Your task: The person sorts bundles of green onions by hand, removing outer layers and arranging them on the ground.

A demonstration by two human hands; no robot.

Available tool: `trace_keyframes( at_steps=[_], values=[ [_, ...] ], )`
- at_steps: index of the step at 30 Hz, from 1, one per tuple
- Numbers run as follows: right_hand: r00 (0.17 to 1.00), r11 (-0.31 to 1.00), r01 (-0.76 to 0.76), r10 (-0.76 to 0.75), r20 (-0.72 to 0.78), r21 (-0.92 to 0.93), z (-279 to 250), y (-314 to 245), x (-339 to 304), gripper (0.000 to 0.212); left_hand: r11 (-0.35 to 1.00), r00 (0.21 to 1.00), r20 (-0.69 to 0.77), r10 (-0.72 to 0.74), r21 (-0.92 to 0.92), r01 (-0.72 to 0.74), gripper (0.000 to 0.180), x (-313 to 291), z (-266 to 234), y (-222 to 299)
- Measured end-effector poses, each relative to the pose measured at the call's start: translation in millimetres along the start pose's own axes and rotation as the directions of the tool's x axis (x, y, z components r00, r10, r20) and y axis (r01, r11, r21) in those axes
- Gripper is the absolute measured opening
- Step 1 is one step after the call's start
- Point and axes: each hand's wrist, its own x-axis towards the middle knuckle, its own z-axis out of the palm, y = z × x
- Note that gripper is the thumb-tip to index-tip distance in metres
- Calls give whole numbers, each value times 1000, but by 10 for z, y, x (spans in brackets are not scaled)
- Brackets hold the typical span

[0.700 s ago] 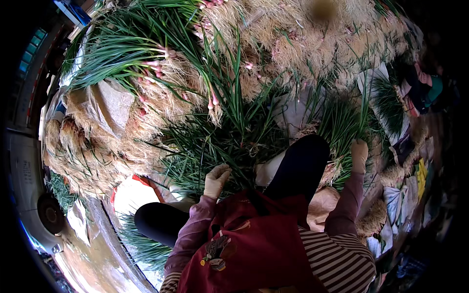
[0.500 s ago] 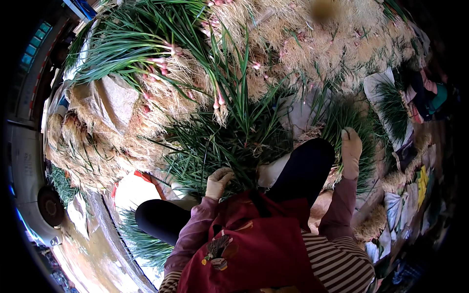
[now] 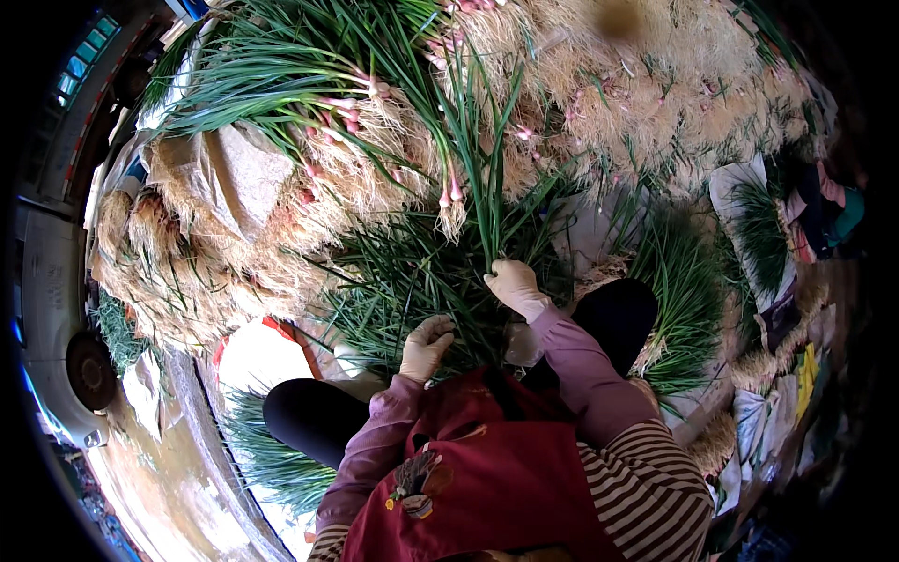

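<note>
Pale, wet-looking ground [image 3: 173, 468] was noted at the left, with a parked vehicle [image 3: 51, 323] beyond it; a broad bank of straw-coloured roots [image 3: 655, 103] fills the far side. Along the near edge of that bank, ahead of the seated person, lies a loose heap of dark green leaves [image 3: 403, 281]. An upright cluster of green stalks [image 3: 490, 211] stands at the heap's right part, its tops reaching over the root bank. The pale-gloved right hand [image 3: 515, 286] is at the cluster's lower end, fingers bent against the stalks; how firmly they are clasped cannot be told. At the heap's near edge, close to the red apron [image 3: 506, 468], the left hand [image 3: 428, 348] has its fingers loosely curled; nothing shows in them, though a leaf hidden in the palm cannot be ruled out. Just left of the cluster, two pink-based plants [image 3: 452, 220] hang root end down over the heap. Beyond the right knee lies a thick green bundle [image 3: 679, 281]. In this inspector's judgement, the stalks are best taken low, all together, with light, even pressure, since leaves may crease; the adjoining plants should be kept free of the grip to avoid snagging.
</note>
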Motion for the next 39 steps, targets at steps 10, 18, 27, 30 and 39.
trace_keyframes(
  at_steps=[10,18,27,30,39],
  values=[
    [977,687,-82,-88,194,722,-118,-409,-700,18,999,954,300,-28,-13,34,13,13,139,335],
    [974,985,143,-122,-192,99,235,-321,-687,11,993,992,-48,116,-7,-116,8,-129,8,70],
    [952,961,-271,277,-128,56,182,273,230,39,953,937,-231,262,-87,-289,20,-652,-48,858],
    [921,938,-319,340,-188,133,364,299,420,34,939,910,-277,310,-60,-338,19,-700,-39,832],
    [967,620,-199,-3,256,759,-24,-378,-542,15,999,997,-76,25,-23,-26,33,-190,24,335]
  ],
)
